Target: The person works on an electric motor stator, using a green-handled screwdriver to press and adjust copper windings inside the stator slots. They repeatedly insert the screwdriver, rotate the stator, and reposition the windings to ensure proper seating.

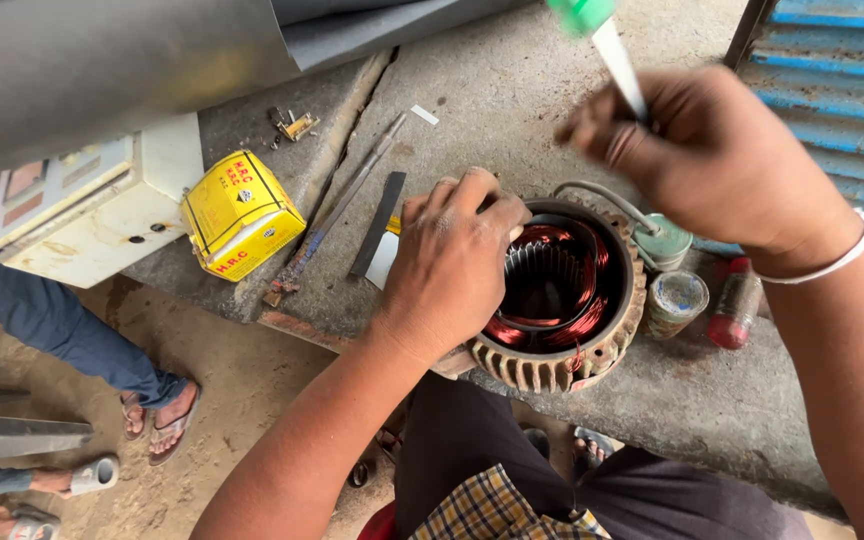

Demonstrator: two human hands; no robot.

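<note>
In the head view, a motor stator (557, 300) is seen just right of the frame's centre, resting on a rough grey concrete slab (512, 90). It is a round, ribbed metal ring, dull and rusty outside, with glossy red-copper windings and a toothed steel core within; its open bore faces upward toward the camera, so its axis runs roughly vertical. The left hand (452, 262) is laid over the stator's left rim, fingers curled down and gripping the edge. The right hand (712, 155) is raised at the upper right, above and to the right of the stator and clear of it, closed around a thin white stick with a green end (602, 40), which slants up toward the top edge; the hand is blurred. The left hand is thus the nearer one, being in contact. A white band is worn at the right wrist. Just right of the stator, small round pots (674, 300) and a red bottle (734, 305) are set on the slab. To the left, a yellow cardboard box (240, 215), a long metal rod (342, 205) and a flat dark strip (377, 225) are laid out, with a cream-coloured metal casing (92, 215) at the far left. At the lower left, sandalled feet of other people (157, 420) are seen on the dusty ground.
</note>
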